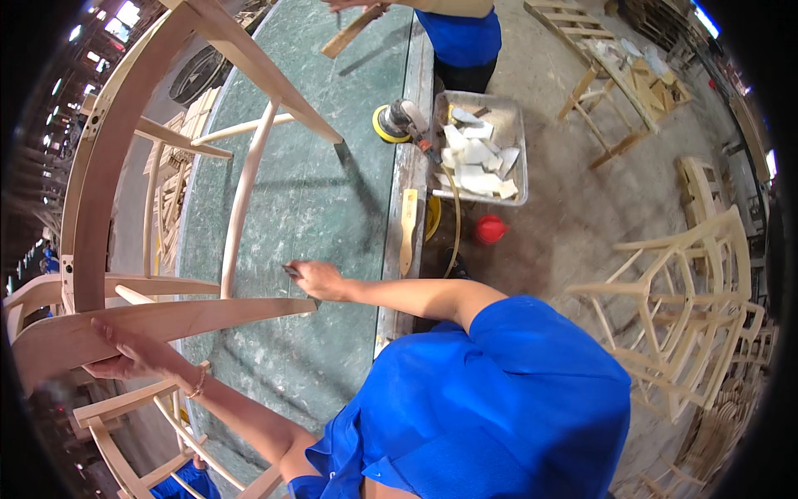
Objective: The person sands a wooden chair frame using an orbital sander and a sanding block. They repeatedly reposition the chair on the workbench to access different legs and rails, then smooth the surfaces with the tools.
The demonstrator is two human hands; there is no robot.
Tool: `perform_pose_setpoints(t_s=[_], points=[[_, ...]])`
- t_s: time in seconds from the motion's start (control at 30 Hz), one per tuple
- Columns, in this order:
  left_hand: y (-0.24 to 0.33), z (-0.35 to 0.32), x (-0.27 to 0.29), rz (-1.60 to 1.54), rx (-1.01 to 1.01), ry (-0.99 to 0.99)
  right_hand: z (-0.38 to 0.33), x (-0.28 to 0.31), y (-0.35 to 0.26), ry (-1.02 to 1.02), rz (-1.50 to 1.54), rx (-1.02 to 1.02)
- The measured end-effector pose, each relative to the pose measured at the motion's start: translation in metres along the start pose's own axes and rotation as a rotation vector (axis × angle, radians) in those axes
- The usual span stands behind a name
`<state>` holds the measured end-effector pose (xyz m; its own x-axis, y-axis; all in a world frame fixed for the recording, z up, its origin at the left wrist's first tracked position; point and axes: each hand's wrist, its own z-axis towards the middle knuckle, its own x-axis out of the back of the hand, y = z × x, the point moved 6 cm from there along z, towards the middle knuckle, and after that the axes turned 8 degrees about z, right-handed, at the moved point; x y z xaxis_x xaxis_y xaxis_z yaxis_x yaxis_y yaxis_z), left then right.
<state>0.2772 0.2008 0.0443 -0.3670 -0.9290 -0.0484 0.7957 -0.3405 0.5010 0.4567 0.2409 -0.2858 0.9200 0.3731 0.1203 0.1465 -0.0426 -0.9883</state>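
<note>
A pale wooden chair frame point(238, 200) stands on the green-topped workbench point(349, 208), its legs and round rungs reaching across the left side. My left hand point(137, 353) grips the broad near leg of the frame, thumb on its face and fingers around the lower edge. My right hand point(322, 280) is closed just beyond that leg's narrow tip, above the bench. A small dark piece pokes out between its fingers; its kind is too small to tell. A flat wooden brush handle point(408, 233) lies along the bench's right edge.
A disc sander point(393, 122) with a yellow pad and hose point(458, 224) rests at the bench edge. Beside it, a metal tray point(522, 158) holds white scraps. A co-worker's hand point(353, 4) holds a wooden piece point(353, 33). Chair frames point(690, 291) stand right; a red object point(490, 229) sits on the floor.
</note>
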Motion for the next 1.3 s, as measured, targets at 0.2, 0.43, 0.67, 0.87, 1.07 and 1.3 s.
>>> perform_pose_setpoints(t_s=[0.2,0.43,0.67,0.87,1.07,1.3], points=[[-0.013,0.025,-0.013,0.1,-0.02,0.073,0.005,0.091,0.019,0.315,-0.521,0.351],[0.021,0.008,-0.014,0.326,-0.197,0.255,-0.075,0.433,-0.063,1.218,0.068,0.636],[0.132,-0.084,-0.152,0.154,-0.548,0.006,-0.056,0.524,0.001,0.64,0.844,0.138],[0.13,-0.195,-0.226,-0.022,-0.446,-0.459,-0.092,0.476,0.056,0.396,0.51,-0.222],[0.063,-0.321,-0.168,0.312,-0.203,-0.908,-0.123,0.413,0.107,0.27,0.436,-0.498],[-0.006,-0.324,0.041,0.73,0.118,-0.712,-0.06,0.407,0.095,0.267,0.453,-0.236]])
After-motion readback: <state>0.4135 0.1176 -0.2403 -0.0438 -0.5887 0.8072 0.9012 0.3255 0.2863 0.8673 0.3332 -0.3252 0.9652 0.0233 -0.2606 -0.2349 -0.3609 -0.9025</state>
